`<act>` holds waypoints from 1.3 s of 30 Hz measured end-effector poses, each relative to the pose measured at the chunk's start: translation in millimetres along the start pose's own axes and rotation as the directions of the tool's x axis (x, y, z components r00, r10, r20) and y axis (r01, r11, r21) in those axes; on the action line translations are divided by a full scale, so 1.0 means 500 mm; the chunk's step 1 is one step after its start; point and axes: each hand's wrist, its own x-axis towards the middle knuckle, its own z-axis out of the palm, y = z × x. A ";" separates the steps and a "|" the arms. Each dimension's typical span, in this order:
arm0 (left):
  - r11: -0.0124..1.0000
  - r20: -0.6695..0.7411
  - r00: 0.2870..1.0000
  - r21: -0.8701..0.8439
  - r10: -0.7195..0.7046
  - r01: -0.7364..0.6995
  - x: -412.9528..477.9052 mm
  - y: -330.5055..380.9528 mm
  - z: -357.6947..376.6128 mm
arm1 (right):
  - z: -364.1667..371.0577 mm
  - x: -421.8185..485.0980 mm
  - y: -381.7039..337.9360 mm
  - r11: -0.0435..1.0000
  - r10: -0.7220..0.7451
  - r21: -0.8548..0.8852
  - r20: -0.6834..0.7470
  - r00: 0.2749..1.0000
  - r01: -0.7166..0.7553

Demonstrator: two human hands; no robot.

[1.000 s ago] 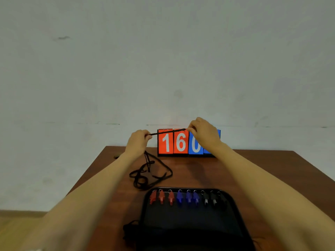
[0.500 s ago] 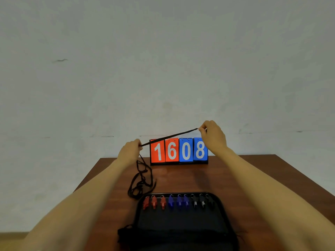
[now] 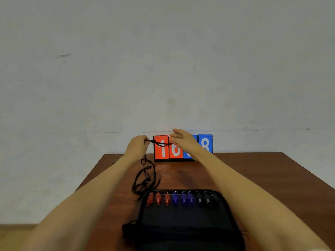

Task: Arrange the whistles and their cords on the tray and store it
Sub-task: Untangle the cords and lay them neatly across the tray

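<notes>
A black tray [image 3: 183,220] lies at the table's near edge with a row of whistles [image 3: 182,198] along its far side: red on the left, blue in the middle, black on the right. My left hand [image 3: 137,146] and my right hand [image 3: 182,140] are raised over the far part of the table, each pinching a black cord [image 3: 160,143] that sags slack between them. The rest of the cord hangs from my left hand into a loose tangle [image 3: 144,180] on the table, left of the tray. Another dark cord bundle [image 3: 128,230] sits at the tray's near left corner.
A flip scoreboard [image 3: 163,151] with red and blue number cards stands at the far edge of the brown wooden table [image 3: 253,171], partly hidden by my right hand. A pale wall rises behind it.
My hands have come closer together: the right moved left toward the left hand. The cord, stretched taut between them before, now sags in a short slack loop.
</notes>
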 end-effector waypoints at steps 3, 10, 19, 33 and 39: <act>0.993 0.028 0.993 -0.004 0.115 -0.115 0.004 0.010 -0.003 | 0.061 0.029 0.001 0.912 -0.093 -0.380 0.165 0.982 0.150; 0.987 0.036 0.987 -0.016 0.159 -0.158 0.016 -0.030 -0.003 | 0.115 0.088 -0.001 0.895 -0.091 -0.425 0.124 0.988 0.136; 0.982 0.089 0.989 -0.153 0.122 -0.107 0.016 -0.076 0.049 | 0.113 0.129 0.050 0.810 -0.096 -0.539 0.265 0.959 0.230; 0.993 0.211 0.972 -0.015 -0.108 0.113 -0.003 -0.159 0.080 | 0.071 0.153 0.050 0.983 -0.034 -0.184 -0.121 0.992 0.011; 0.961 0.149 0.949 0.062 -0.277 0.270 -0.003 -0.221 0.103 | 0.008 0.154 0.077 0.975 0.001 -0.214 -0.260 0.966 -0.059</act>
